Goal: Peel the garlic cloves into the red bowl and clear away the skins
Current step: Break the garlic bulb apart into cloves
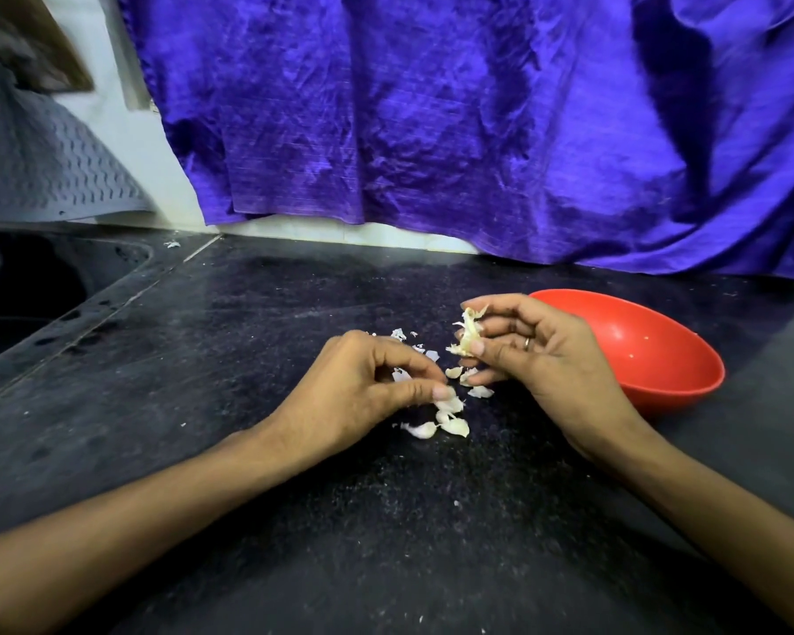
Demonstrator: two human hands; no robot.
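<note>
Low in the centre, papery skins [452, 417] litter my desk [202, 405]; my left hand [367, 387] pinches one flake. Just right, my right hand [523, 355] grips a half-peeled garlic clove [467, 337], small, firm and slippery, best held by its ends. Beyond lies the red bowl [638, 355].

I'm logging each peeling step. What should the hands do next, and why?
Probably the left hand should come back up and pull off the skin hanging from the garlic clove that the right hand pinches. The clove looks half peeled, and the red bowl beside it looks almost empty.
</note>
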